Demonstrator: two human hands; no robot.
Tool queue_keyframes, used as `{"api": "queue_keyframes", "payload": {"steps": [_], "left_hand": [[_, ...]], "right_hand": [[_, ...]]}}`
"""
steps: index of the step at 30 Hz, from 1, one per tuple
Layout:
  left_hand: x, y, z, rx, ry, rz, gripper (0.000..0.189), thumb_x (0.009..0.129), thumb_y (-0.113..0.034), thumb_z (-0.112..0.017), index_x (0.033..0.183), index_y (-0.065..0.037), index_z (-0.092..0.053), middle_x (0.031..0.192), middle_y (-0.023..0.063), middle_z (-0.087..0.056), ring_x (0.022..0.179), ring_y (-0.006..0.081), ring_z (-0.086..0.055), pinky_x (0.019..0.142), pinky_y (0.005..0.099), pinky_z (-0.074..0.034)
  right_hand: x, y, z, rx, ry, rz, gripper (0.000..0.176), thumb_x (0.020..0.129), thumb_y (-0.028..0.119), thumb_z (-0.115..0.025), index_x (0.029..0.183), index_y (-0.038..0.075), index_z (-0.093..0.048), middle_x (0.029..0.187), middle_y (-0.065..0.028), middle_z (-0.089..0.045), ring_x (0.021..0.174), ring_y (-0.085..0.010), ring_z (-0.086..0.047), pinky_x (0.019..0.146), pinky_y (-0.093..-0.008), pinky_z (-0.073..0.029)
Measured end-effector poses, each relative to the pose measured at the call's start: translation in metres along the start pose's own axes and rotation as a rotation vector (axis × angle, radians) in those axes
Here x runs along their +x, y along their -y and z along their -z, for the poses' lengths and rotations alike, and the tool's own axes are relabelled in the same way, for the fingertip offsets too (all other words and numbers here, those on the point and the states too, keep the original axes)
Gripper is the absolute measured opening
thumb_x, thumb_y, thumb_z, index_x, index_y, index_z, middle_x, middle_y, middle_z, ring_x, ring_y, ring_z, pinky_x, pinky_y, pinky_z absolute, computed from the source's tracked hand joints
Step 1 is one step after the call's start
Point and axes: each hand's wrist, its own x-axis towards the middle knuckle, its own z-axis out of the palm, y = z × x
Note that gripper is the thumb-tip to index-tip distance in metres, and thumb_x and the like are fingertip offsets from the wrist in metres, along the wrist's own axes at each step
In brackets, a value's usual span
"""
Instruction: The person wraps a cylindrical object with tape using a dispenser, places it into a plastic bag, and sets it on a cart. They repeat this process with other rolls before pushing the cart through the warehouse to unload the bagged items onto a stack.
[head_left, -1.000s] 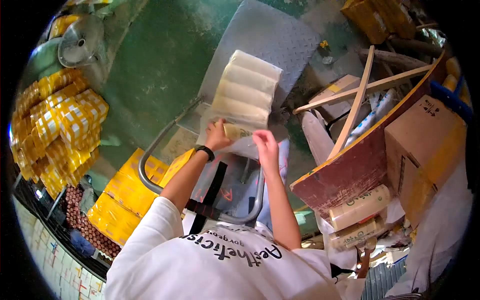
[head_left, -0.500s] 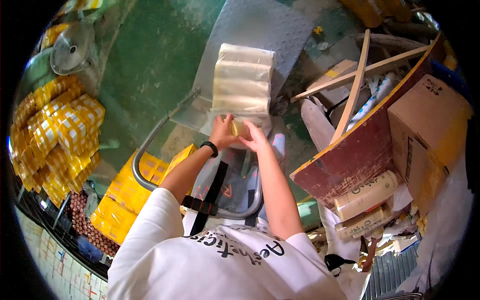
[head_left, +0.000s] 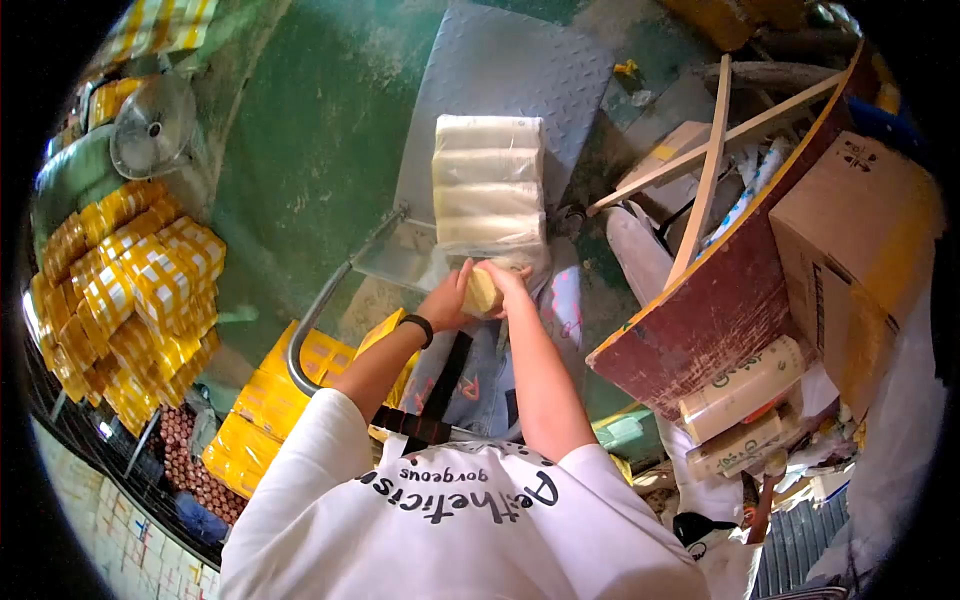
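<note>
Between my two hands is a cream-yellow cylindrical roll (head_left: 482,292), its round end tipped up toward me. My left hand (head_left: 448,302) presses on the roll's left side, with a black band on that wrist. My right hand (head_left: 511,286) grips it from the right, fingers curled over the far side. Just beyond my hands, a row of pale plastic-wrapped rolls (head_left: 489,180) lies side by side on the grey tread-plate platform (head_left: 505,60) of a trolley. The near end of the row is partly hidden behind my fingers.
The trolley's bent metal handle (head_left: 303,350) with a black grip (head_left: 415,427) crosses in front of my body. Yellow-taped packages (head_left: 260,400) and a large yellow-and-white pile (head_left: 130,290) stand left. Right are wooden slats (head_left: 705,185), a red-brown board (head_left: 700,345) and a cardboard box (head_left: 850,230).
My hands have drawn the roll slightly toward my body and tilted it, so its round end now shows. The view has shifted a little.
</note>
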Motion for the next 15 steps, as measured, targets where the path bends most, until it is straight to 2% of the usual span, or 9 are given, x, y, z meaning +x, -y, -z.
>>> {"api": "queue_keyframes", "payload": {"steps": [1, 4, 5, 7, 8, 12, 15], "left_hand": [[0.000, 0.005, -0.004, 0.012, -0.008, 0.012, 0.090, 0.060, -0.021, -0.078, 0.131, 0.002, -0.028, 0.110, 0.0250, -0.049, 0.103, 0.0392, -0.050, 0.088, 0.0425, -0.043], [0.004, 0.002, -0.010, 0.056, 0.037, 0.193, 0.068, 0.063, -0.015, -0.074, 0.117, 0.002, -0.037, 0.100, 0.0228, -0.056, 0.098, 0.0396, -0.052, 0.084, 0.0434, -0.044], [0.008, 0.006, -0.013, 0.067, 0.006, 0.153, 0.063, 0.064, -0.014, -0.073, 0.114, 0.001, -0.038, 0.098, 0.0224, -0.057, 0.097, 0.0398, -0.052, 0.082, 0.0438, -0.045], [0.010, 0.016, -0.026, 0.079, -0.047, 0.084, 0.052, 0.065, -0.012, -0.070, 0.107, 0.000, -0.041, 0.094, 0.0214, -0.059, 0.094, 0.0402, -0.053, 0.080, 0.0447, -0.045], [0.011, 0.020, -0.029, 0.061, -0.072, 0.031, 0.051, 0.066, -0.012, -0.069, 0.107, 0.000, -0.042, 0.096, 0.0216, -0.059, 0.092, 0.0396, -0.054, 0.079, 0.0449, -0.045], [0.007, 0.017, -0.028, -0.017, -0.104, 0.060, 0.044, 0.068, -0.013, -0.066, 0.104, -0.001, -0.046, 0.095, 0.0222, -0.059, 0.092, 0.0396, -0.054, 0.079, 0.0457, -0.045], [0.008, 0.024, -0.045, -0.106, -0.152, 0.097, 0.033, 0.071, -0.009, -0.057, 0.100, 0.000, -0.046, 0.091, 0.0244, -0.059, 0.086, 0.0414, -0.056, 0.076, 0.0486, -0.045]], "right_hand": [[-0.006, 0.003, 0.002, -0.008, 0.003, -0.022, 0.125, 0.059, 0.040, -0.080, 0.143, 0.028, 0.012, 0.135, -0.0205, -0.033, 0.105, -0.0385, -0.049, 0.073, -0.0583, -0.045], [0.005, 0.000, -0.002, -0.093, -0.029, 0.077, 0.108, 0.063, 0.041, -0.075, 0.143, 0.030, -0.004, 0.134, -0.0172, -0.036, 0.104, -0.0382, -0.050, 0.067, -0.0565, -0.047], [0.007, 0.001, -0.002, -0.146, -0.035, 0.117, 0.103, 0.065, 0.042, -0.074, 0.143, 0.030, -0.008, 0.133, -0.0166, -0.036, 0.104, -0.0383, -0.050, 0.065, -0.0564, -0.047], [0.086, -0.026, -0.006, -0.213, 0.023, 0.357, 0.079, 0.071, 0.043, -0.066, 0.138, 0.030, -0.028, 0.128, -0.0168, -0.043, 0.103, -0.0369, -0.051, 0.063, -0.0544, -0.049], [0.088, -0.022, -0.007, -0.286, 0.040, 0.375, 0.075, 0.072, 0.043, -0.065, 0.137, 0.029, -0.031, 0.126, -0.0170, -0.045, 0.103, -0.0364, -0.051, 0.063, -0.0537, -0.049], [0.060, -0.016, -0.008, -0.437, -0.029, 0.423, 0.076, 0.068, 0.050, -0.069, 0.127, 0.009, -0.046, 0.130, -0.0166, -0.049, 0.118, -0.0330, -0.047, 0.097, -0.0419, -0.038], [0.080, -0.023, -0.011, -0.364, -0.033, 0.530, 0.075, 0.063, 0.043, -0.074, 0.126, 0.016, -0.043, 0.120, -0.0177, -0.050, 0.102, -0.0312, -0.052, 0.079, -0.0441, -0.046]]}}
